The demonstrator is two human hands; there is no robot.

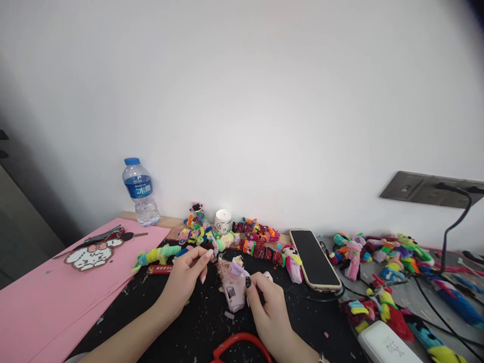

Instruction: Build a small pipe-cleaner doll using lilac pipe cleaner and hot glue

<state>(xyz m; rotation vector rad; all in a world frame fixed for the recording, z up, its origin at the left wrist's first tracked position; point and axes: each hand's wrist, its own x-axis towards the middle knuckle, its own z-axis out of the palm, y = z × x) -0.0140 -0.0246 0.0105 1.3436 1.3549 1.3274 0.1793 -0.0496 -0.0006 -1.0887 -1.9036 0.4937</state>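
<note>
Right hand (266, 302) grips a pink glue gun (234, 292) — left hand (187, 275) pinches a fuzzy figure (229, 267) at its tip.

This looks like a small home craft corner. A black work mat (196, 322) lies against a plain white wall; around the mat are many colourful yarn-wrapped figures (257, 242), pink paper sheets (49, 297) and a phone (313, 259).

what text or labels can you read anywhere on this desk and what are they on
Water bottle: blue label with white Chinese characters, roughly "冰露", not sharp.
White jar: a dark logo mark, too small to read.
Red strip by the left hand: pale print, blurred.
White device: grey marks, unreadable.
Pink tool at the right hand: faint lettering, unreadable.
</note>
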